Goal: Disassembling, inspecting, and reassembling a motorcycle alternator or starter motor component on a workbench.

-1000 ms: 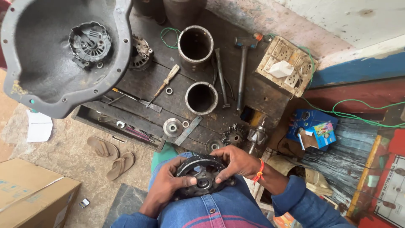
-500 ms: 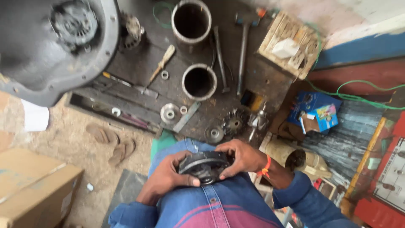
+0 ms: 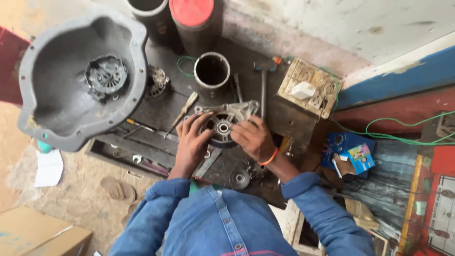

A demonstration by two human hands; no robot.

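Here, left hand [image 3: 192,142]: grasps the housing [image 3: 222,124] on its left rim.
Right hand [image 3: 253,138]: grasps its right rim.
Housing: lies flat between both hands, equally near.

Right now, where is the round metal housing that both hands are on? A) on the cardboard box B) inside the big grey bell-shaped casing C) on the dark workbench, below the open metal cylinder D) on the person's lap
C: the left hand and right hand grip the round metal housing over the workbench, just below the open metal cylinder.
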